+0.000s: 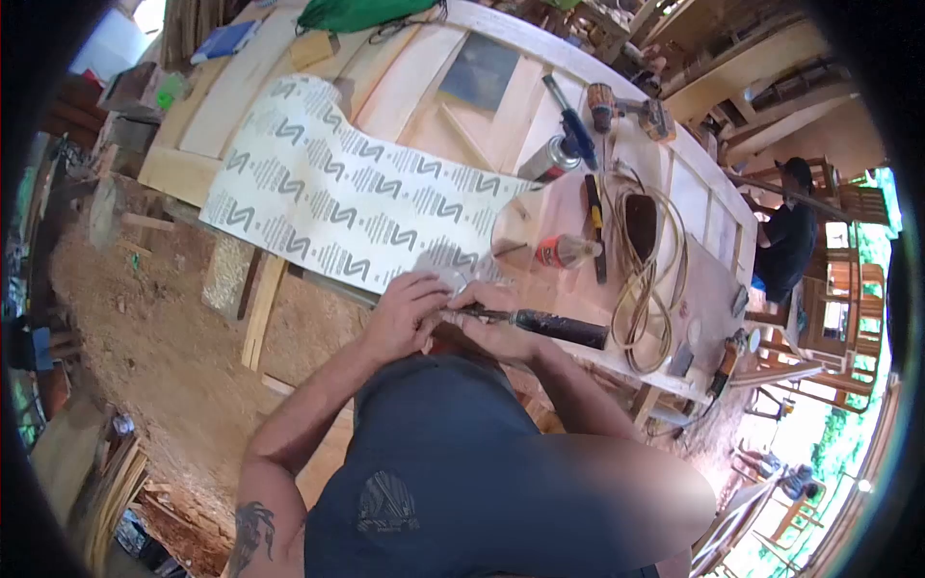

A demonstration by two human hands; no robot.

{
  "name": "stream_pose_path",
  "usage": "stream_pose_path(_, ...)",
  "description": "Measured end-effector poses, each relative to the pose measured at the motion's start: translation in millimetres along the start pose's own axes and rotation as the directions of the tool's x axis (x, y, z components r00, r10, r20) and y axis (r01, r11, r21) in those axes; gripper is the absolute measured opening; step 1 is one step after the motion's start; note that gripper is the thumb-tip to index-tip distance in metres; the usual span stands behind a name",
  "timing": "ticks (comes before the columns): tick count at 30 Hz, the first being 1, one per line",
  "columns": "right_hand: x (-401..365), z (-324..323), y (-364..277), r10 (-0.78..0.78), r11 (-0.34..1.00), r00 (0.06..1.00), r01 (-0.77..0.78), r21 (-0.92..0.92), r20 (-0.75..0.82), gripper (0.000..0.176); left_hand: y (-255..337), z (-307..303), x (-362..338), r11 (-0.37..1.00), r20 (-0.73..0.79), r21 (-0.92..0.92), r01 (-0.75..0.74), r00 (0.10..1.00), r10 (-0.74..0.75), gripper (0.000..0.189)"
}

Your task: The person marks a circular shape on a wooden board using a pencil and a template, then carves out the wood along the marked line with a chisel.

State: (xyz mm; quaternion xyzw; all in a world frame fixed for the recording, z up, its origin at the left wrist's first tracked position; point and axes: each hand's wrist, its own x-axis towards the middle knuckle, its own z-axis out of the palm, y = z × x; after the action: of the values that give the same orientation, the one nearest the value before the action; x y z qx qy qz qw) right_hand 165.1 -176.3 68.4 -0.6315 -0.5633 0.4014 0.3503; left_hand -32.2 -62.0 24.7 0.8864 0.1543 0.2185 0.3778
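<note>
Both hands meet at the near edge of a white sheet [356,188] printed with dark repeated logos. My left hand [409,310] is closed there, its fingers curled together near the sheet's corner; what they pinch is hidden. Touching it, my right hand [487,332] is closed around the thin metal shaft of a tool with a thick dark handle [564,328], which points right. The tool's working end is covered by the fingers. Just beyond the hands stands a clear bottle with a red label [567,252].
On the worktable [617,289] lie coiled tan cord [631,318], a yellow-and-black tool [594,226], a cordless drill [631,111], a blue torch-like tool [573,125] and a metal can [551,159]. A green bag [356,12] sits at the far edge. Another person [790,236] is at the right.
</note>
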Motion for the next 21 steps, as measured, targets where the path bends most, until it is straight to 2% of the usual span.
stream_pose_path(3,-3,-17,-13,-0.011,0.995,0.999,0.008,0.096,0.039,0.017,14,1,4,0.999,-0.032,0.034,0.019,0.999,-0.017,0.028)
stream_pose_path(4,-3,-20,-15,-0.071,0.996,0.997,0.069,0.052,0.025,0.016,16,1,3,0.999,-0.035,0.041,0.022,0.999,-0.021,0.028)
stream_pose_path(5,-4,-19,-9,-0.147,0.985,0.989,0.148,0.084,-0.022,0.017,18,2,3,0.998,-0.037,0.048,0.027,0.999,-0.025,0.029)
stream_pose_path(7,-4,-17,-1,-0.272,0.962,0.961,0.271,-0.035,-0.045,0.017,19,8,-1,0.999,-0.016,0.034,0.041,0.999,-0.040,0.030)
stream_pose_path(10,-8,-22,-9,-0.309,0.947,0.951,0.310,0.084,-0.025,0.016,34,4,1,0.999,0.014,-0.004,0.052,0.999,-0.052,0.031)
stream_pose_path(12,-10,-24,-5,-0.322,0.942,0.947,0.320,0.101,0.002,0.016,45,1,2,0.997,0.034,-0.016,0.078,0.996,-0.077,0.029)
stream_pose_path(14,-13,-35,-6,-0.296,0.948,0.955,0.291,0.133,0.023,0.015,55,-4,7,0.991,0.014,-0.082,0.101,0.995,-0.100,0.023)
stream_pose_path(17,-18,-46,-13,-0.188,0.941,0.981,0.167,0.294,0.044,0.015,66,-21,17,0.987,-0.032,-0.142,0.075,0.996,-0.080,0.021)
stream_pose_path(21,-25,-48,-10,-0.078,0.853,0.989,0.003,0.522,0.123,0.018,78,-30,20,0.949,0.003,-0.279,0.149,0.988,-0.154,0.018)
